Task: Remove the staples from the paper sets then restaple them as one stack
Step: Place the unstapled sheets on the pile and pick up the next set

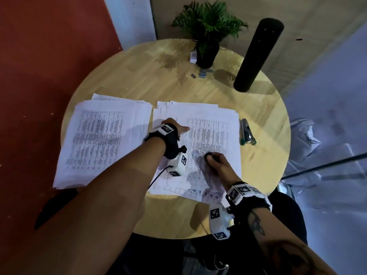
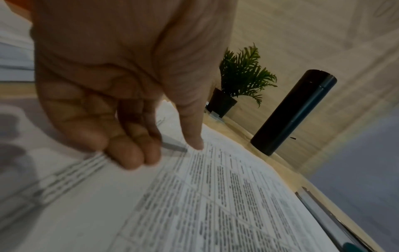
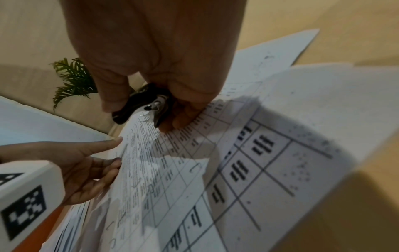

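Two stacks of printed sheets lie on the round wooden table [image 1: 158, 80]: a left stack [image 1: 103, 139] and a right stack [image 1: 214, 132]. My left hand [image 1: 174, 128] rests on the right stack's upper left part, its fingers [image 2: 134, 153] loosely bent and the thumb tip touching the paper [image 2: 215, 196]. My right hand [image 1: 215, 161] grips a black staple remover [image 1: 209, 155] with metal claws [image 3: 151, 105], set against a sheet [image 3: 237, 153] near the stack's middle. Pulled staples [image 3: 195, 168] lie loose on the page. A grey stapler [image 1: 247, 132] lies just right of the stack.
A potted fern [image 1: 206, 36] and a tall black cylinder [image 1: 256, 54] stand at the table's far side. Small staple strips [image 1: 202, 73] and a white box [image 1: 193, 56] lie beside the pot. A red floor lies to the left.
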Available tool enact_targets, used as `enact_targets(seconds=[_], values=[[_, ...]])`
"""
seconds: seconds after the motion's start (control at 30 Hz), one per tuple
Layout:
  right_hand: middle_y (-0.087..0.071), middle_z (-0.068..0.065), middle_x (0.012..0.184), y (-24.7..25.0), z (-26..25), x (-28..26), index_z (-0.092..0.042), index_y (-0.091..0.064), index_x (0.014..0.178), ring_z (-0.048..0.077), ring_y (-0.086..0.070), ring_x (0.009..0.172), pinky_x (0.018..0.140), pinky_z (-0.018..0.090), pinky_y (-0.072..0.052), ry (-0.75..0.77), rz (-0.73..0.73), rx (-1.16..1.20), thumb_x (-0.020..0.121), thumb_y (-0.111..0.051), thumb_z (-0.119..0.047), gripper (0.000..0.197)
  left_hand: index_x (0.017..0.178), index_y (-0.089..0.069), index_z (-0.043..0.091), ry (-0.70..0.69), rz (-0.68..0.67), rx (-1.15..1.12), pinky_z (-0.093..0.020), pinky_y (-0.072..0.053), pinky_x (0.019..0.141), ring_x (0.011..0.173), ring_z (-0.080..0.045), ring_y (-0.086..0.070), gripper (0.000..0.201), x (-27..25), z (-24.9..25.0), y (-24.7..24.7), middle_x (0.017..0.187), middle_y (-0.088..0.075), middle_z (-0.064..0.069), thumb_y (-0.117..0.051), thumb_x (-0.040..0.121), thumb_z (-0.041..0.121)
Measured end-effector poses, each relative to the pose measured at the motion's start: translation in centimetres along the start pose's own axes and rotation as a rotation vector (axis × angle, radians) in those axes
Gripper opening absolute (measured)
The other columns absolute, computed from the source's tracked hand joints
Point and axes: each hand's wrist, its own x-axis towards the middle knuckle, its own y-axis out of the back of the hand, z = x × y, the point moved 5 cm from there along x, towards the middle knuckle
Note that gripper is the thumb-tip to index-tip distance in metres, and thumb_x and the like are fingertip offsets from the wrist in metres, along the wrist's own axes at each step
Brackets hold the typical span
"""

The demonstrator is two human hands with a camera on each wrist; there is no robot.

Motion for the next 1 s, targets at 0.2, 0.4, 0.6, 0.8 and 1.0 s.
enact_targets(seconds=[0.2, 0.4, 0.6, 0.8, 1.0], values=[[-0.056, 0.004, 0.089, -0.1, -0.1, -0.3, -0.008, -0.049, 0.107, 0.014, -0.053, 0.076, 0.056, 0.014, -0.048, 0.007, 0.000, 0.066, 0.093, -0.053, -0.009, 0.015, 0.118, -0.049, 0.003, -0.041, 0.204, 0.245, -0.041, -0.044, 0.097, 0.116, -0.033, -0.052, 0.066, 0.1, 0.5, 0.7, 0.119, -0.054, -0.016, -0.076, 0.075, 0.044], [-0.057, 0.001, 0.090, -0.1, -0.2, -0.2, -0.011, -0.050, 0.101, 0.012, -0.054, 0.080, 0.064, 0.018, -0.048, 0.000, -0.011, 0.064, 0.093, -0.053, -0.009, 0.009, 0.133, -0.044, -0.001, -0.059, 0.098, 0.184, -0.037, -0.050, 0.092, 0.118, -0.031, -0.056, 0.088, 1.2, 0.4, 0.7, 0.133, -0.054, -0.017, -0.084, 0.066, 0.040], [-0.055, 0.003, 0.089, -0.1, -0.4, -0.4, -0.007, -0.047, 0.107, 0.013, -0.053, 0.076, 0.054, 0.014, -0.048, 0.002, -0.031, 0.088, 0.093, -0.051, -0.006, 0.014, 0.134, -0.040, -0.007, -0.088, 0.044, 0.140, -0.032, -0.047, 0.084, 0.111, -0.033, -0.058, 0.075, 1.1, 1.1, 1.1, 0.124, -0.058, -0.021, -0.073, 0.081, 0.034], [-0.056, 0.007, 0.096, -0.2, -0.2, -0.4, -0.007, -0.049, 0.108, 0.013, -0.054, 0.077, 0.062, 0.019, -0.049, 0.017, -0.038, 0.049, 0.091, -0.055, -0.007, 0.018, 0.069, -0.051, 0.011, -0.113, 0.083, -0.217, -0.033, -0.047, 0.071, 0.075, -0.025, -0.054, 0.026, 1.9, -1.4, 1.2, 0.069, -0.057, -0.011, -0.075, 0.079, 0.010], [-0.065, 0.003, 0.090, 1.5, -2.4, -0.6, -0.010, -0.060, 0.100, 0.013, -0.060, 0.079, 0.065, 0.018, -0.050, 0.101, 0.027, 0.117, 0.083, -0.062, 0.003, 0.021, 0.059, -0.051, 0.017, -0.390, 0.271, -0.388, -0.025, -0.041, 0.067, 0.059, -0.009, -0.047, 0.034, -1.7, -1.3, 3.3, 0.055, -0.052, 0.005, -0.077, 0.073, 0.002]])
